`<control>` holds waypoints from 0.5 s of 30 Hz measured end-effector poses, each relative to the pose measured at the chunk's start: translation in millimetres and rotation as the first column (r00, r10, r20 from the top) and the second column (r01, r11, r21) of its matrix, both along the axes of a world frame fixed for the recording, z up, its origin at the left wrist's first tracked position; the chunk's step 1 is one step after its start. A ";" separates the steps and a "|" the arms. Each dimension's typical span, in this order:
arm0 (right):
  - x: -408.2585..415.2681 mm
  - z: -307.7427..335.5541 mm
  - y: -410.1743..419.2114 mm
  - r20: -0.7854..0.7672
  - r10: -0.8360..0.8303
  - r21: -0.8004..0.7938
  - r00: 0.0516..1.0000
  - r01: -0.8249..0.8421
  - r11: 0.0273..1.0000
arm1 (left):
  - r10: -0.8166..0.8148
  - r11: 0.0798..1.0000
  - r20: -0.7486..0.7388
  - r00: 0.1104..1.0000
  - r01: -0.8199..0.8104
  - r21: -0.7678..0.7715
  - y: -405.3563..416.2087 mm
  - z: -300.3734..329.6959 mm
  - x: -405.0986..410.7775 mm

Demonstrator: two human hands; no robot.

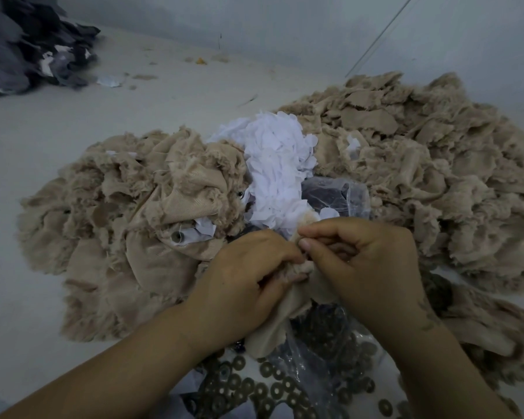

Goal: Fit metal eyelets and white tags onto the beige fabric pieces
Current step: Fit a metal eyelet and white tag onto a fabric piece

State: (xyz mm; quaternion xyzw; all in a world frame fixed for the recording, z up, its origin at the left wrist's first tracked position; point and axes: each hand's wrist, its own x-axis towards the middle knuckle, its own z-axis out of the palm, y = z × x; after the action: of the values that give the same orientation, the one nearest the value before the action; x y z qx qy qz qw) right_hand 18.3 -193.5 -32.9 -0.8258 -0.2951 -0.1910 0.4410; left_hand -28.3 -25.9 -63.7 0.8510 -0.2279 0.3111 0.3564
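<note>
A beige fabric piece (273, 331) hangs between my two hands near the bottom centre. My left hand (245, 282) grips its upper edge with curled fingers. My right hand (366, 261) pinches the same spot from the right, thumb and fingertips meeting the left hand; what they pinch is hidden. Several round metal eyelets (270, 388) lie scattered below the hands on clear plastic. A heap of white tags (276, 167) sits just beyond the hands. Beige pieces with eyelets fitted (176, 236) are piled at the left (118, 231).
A larger heap of loose beige pieces (421, 164) fills the right side. A clear plastic bag (336, 195) lies behind my right hand. Dark grey fabric (28, 46) is stacked at the far left corner. The pale work surface (164, 95) carries scraps.
</note>
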 end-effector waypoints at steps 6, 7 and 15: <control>1.2 1.9 -0.3 -0.013 0.068 0.006 0.998 -0.068 0.998 | 0.049 0.998 -0.047 0.998 -0.051 -0.038 0.8 1.9 -0.4; 1.3 1.7 -0.5 -0.017 0.075 0.009 0.997 -0.075 0.997 | 0.048 0.997 -0.057 0.997 -0.051 -0.055 1.2 2.2 -0.3; 1.5 5.9 -5.7 -0.031 0.124 -0.013 0.992 -0.124 0.992 | 0.066 0.987 -0.060 0.996 -0.074 -0.140 -1.3 4.3 -0.9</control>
State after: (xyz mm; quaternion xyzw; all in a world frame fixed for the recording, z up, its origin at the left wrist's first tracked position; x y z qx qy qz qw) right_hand 19.8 -199.1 -27.0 -0.8118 -0.3405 -0.1487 0.4505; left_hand -29.2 -27.2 -59.5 0.8393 -0.1650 0.3153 0.4111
